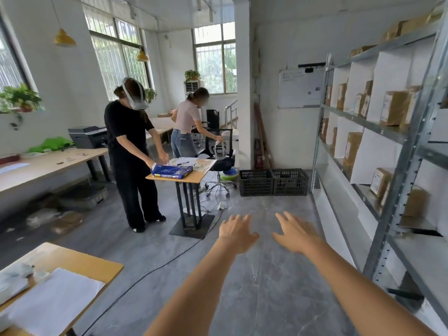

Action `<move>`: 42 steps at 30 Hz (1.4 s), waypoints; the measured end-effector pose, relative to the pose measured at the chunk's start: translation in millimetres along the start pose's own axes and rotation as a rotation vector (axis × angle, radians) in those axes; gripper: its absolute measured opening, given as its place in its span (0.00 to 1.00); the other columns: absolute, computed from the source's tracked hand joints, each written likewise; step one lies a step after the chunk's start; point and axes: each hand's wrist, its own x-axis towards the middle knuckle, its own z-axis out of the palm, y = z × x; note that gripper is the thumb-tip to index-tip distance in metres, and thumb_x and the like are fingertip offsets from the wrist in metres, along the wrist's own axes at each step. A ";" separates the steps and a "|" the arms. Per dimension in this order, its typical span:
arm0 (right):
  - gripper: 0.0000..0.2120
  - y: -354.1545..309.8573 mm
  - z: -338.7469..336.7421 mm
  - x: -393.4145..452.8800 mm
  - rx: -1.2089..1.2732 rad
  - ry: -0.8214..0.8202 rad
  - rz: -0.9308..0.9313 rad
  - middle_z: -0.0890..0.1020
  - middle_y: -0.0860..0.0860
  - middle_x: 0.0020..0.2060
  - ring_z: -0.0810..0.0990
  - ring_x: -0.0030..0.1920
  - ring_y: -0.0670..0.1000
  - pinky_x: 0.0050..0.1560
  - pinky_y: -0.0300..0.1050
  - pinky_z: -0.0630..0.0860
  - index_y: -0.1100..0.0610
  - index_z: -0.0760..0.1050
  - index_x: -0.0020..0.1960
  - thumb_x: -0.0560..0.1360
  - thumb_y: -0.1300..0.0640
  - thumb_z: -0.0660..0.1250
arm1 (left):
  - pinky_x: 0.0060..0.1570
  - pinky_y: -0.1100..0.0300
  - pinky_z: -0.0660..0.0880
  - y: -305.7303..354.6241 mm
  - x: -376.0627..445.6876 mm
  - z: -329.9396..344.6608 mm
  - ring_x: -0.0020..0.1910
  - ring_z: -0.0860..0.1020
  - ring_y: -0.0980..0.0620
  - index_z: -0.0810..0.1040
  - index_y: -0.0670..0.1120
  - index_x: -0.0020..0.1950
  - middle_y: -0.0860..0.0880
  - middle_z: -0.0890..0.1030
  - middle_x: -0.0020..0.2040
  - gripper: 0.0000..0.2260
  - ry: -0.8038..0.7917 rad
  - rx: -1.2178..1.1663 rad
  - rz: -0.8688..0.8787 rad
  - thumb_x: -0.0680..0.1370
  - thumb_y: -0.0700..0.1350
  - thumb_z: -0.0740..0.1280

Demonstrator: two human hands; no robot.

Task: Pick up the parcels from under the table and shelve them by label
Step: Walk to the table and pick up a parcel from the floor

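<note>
- Both bare arms reach forward over the grey tiled floor (242, 287), palms down, holding nothing.
- The left hand (236, 232) has its fingers (232, 220) loosely spread; the thumb points toward the other hand.
- The right hand (297, 235) is just beside it, apart from it, fingers likewise spread and empty.
- Brown parcels (394, 107) stand on the metal shelf unit (388, 209) along the right wall, set between white divider cards on several levels; most are upright, their labels too small to read.
- More wrapped parcels (55, 219) lie blurred on the floor under the long table (48, 166) at the left wall, beside a grey crate there.
- Two black plastic crates (274, 181) sit side by side on the floor at the far end of the shelf unit.
- A person in black wearing a headset (132, 151) stands at a small pedestal table (180, 175), both hands on a blue package (172, 171) near its front edge.
- Behind, a second person (185, 127) bends toward an office chair.
- At the lower left corner, another table (80, 263) carries white paper sheets.
</note>
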 end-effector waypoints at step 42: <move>0.30 -412.4 -8.6 768.4 -0.071 -0.162 -0.794 0.63 0.57 0.73 0.63 0.72 0.59 0.70 0.56 0.63 0.57 0.57 0.74 0.77 0.46 0.59 | 0.65 0.49 0.67 -543.4 501.8 -96.9 0.69 0.68 0.43 0.64 0.47 0.72 0.44 0.71 0.68 0.25 0.117 0.040 -0.848 0.77 0.54 0.57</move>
